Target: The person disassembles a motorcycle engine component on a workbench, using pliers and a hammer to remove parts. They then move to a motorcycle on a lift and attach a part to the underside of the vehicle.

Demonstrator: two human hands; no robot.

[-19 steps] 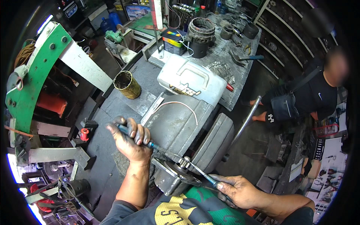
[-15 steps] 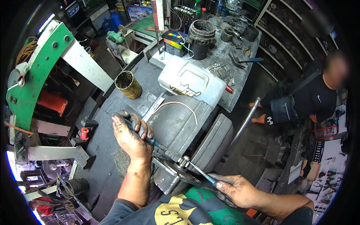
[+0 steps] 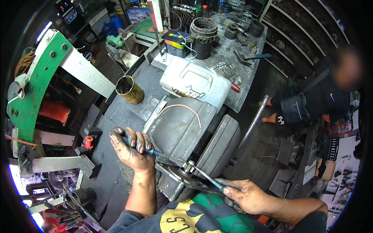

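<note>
My left hand (image 3: pixel 130 155) is closed around the blue handle of a screwdriver (image 3: pixel 165 157), whose shaft slants right toward a small toothed gear (image 3: pixel 189 166). From the other side, my right hand (image 3: pixel 244 196) grips a second blue-handled screwdriver (image 3: pixel 205 176), its tip at the gear's right side. The gear stands above a dark round metal part (image 3: pixel 182 174) beside the jaws of a big grey bench vise (image 3: pixel 182 136). Exactly where each tip bears on the gear is too small to tell.
A long vise handle (image 3: pixel 252 126) sticks up at the right. Behind the vise lie a white plastic case (image 3: pixel 194 79) and a grimy yellow can (image 3: pixel 134 93). A ringed motor part (image 3: pixel 204 35) and a hammer (image 3: pixel 248 57) are farther back. Another person (image 3: pixel 318 93) stands at right.
My left hand has come down and nearer me, tilting its screwdriver flatter. My right hand stays almost in place. The whole view has shifted slightly.
</note>
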